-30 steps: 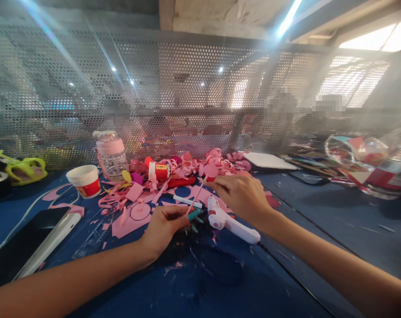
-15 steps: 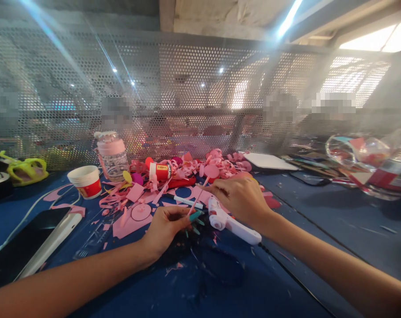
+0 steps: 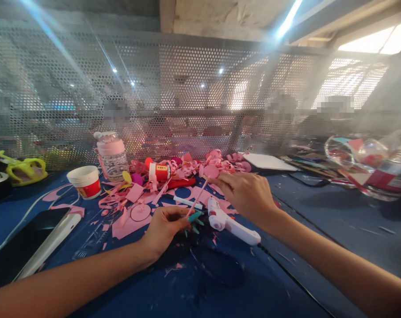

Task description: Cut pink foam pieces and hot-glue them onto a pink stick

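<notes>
Head view, centre of the frame: the left hand (image 3: 163,229) pinches the lower end of a thin pink stick (image 3: 196,197), and the right hand's (image 3: 245,194) fingers grip its upper end. Uneven pulling could snap it; the glue gun (image 3: 231,223) lies just beside, a likely snag.

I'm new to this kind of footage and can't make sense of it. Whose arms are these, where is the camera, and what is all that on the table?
There is no machine here. The camera sits on a person's head, looking forward and down, so both arms are that person's own. The left hand and the right hand each pinch one end of a thin pink strip. Beside them on the blue table lie a white glue gun and pink paper scraps; further left are a paper cup, a pink-lidded bottle and a phone. A perforated metal screen stands behind.
</notes>
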A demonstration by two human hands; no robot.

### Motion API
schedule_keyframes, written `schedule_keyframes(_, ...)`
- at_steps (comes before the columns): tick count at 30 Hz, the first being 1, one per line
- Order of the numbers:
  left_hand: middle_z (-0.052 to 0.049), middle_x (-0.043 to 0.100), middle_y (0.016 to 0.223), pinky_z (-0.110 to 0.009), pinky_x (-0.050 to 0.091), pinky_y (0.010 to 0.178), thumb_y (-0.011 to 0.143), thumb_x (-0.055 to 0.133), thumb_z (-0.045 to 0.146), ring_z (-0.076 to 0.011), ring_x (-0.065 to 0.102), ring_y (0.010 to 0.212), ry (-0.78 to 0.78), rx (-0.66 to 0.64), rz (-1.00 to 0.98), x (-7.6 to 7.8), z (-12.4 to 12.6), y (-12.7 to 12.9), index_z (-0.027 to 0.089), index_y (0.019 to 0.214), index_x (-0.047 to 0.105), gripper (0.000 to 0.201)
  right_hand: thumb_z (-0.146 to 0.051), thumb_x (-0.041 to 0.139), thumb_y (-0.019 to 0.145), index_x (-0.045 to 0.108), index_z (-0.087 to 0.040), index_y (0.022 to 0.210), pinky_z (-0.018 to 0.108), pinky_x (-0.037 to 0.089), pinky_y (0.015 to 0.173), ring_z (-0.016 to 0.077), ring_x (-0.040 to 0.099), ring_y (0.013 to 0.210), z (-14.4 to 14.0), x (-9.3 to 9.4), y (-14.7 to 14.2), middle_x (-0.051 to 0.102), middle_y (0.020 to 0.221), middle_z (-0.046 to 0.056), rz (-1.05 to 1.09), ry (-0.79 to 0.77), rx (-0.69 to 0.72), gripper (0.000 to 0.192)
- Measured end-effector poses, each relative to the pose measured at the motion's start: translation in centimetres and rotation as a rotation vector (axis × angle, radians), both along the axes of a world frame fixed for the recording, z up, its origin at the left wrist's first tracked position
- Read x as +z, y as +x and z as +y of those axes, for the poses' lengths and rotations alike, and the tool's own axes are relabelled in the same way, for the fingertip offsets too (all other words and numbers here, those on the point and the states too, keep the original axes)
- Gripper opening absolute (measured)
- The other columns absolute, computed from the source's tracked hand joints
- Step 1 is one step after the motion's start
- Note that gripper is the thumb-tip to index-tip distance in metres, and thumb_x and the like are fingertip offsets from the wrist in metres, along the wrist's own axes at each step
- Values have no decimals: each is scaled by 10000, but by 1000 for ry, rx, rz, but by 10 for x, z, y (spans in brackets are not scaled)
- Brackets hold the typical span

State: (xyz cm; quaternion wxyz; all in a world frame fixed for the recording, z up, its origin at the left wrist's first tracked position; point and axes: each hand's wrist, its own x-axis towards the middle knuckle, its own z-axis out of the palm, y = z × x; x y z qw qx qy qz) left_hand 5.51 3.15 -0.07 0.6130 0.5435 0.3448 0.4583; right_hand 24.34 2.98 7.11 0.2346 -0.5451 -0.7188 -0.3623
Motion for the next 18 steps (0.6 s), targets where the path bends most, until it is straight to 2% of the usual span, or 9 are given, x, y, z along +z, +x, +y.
schedule_keyframes(9, -41, 678, 675, -215, 433, 521, 582, 719, 311, -103, 556, 544, 26, 1, 17, -3, 1, -1, 160, 766, 708, 238, -485, 294, 865, 630, -189, 577, 234, 172, 452, 95, 438, 400, 0, 1, 0, 575, 452, 18, 10, 17, 25, 533)
schedule_keyframes(18, -27, 681, 693, -206, 425, 541, 613, 703, 257, -88, 556, 550, 19, -33, -12, -2, 0, -1, 178, 783, 707, 188, -442, 322, 872, 602, -178, 569, 235, 203, 464, 93, 467, 416, 4, -3, 3, 584, 458, 8, -40, 80, 45, 490)
